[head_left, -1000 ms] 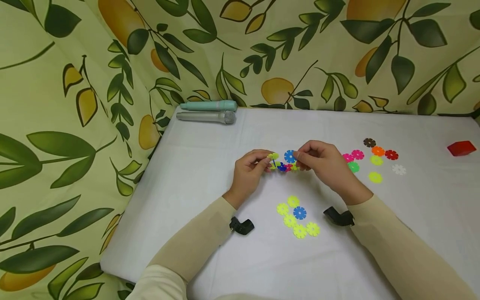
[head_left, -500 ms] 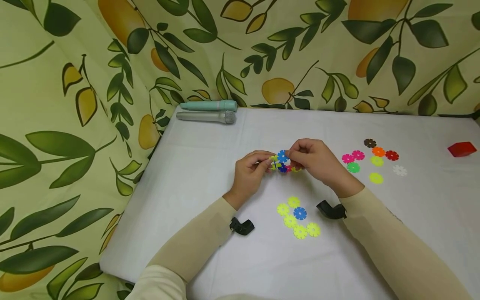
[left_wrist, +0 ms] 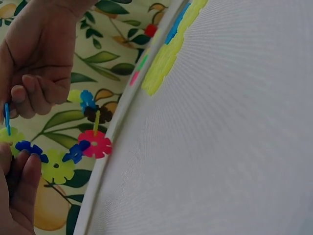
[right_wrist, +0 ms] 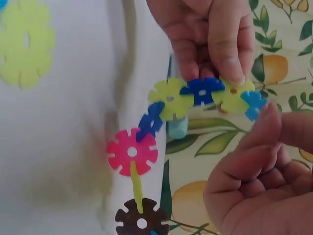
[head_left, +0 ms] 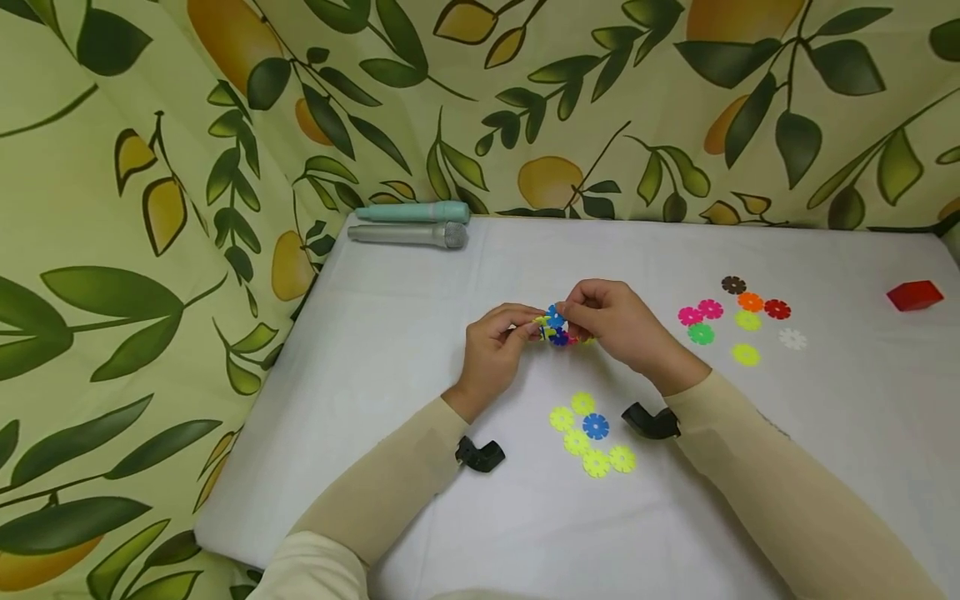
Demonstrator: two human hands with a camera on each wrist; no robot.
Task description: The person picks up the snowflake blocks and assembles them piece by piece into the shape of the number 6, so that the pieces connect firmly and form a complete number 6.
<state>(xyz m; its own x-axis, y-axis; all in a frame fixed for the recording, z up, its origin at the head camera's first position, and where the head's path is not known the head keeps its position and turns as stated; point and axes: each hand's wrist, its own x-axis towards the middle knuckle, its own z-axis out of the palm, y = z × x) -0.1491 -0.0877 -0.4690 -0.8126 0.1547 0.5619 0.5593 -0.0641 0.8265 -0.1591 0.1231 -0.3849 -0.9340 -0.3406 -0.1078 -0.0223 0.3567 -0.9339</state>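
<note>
My left hand (head_left: 489,354) pinches the yellow end of a chain of slotted plastic snowflake discs. In the right wrist view the chain runs through a dark blue disc (right_wrist: 203,85), another yellow disc (right_wrist: 161,100), a second dark blue disc and a pink disc (right_wrist: 118,154), down to a brown disc (right_wrist: 128,224). Between thumb and fingertips my right hand (head_left: 626,337) pinches a light blue disc (right_wrist: 252,108), set edge-on at the yellow end disc's rim. The left wrist view shows more pieces hanging beyond the brown one, including a blue disc (left_wrist: 87,99).
Loose yellow discs (head_left: 596,463) and one blue disc (head_left: 596,427) lie in front of the hands. Several mixed-colour discs (head_left: 750,302) lie to the right, with a red block (head_left: 915,295) farther over. Two microphones (head_left: 405,235) rest at the back left.
My right hand has moved left with the light blue disc, bringing it up to the yellow end disc. My left hand has stayed nearly in place, holding the chain.
</note>
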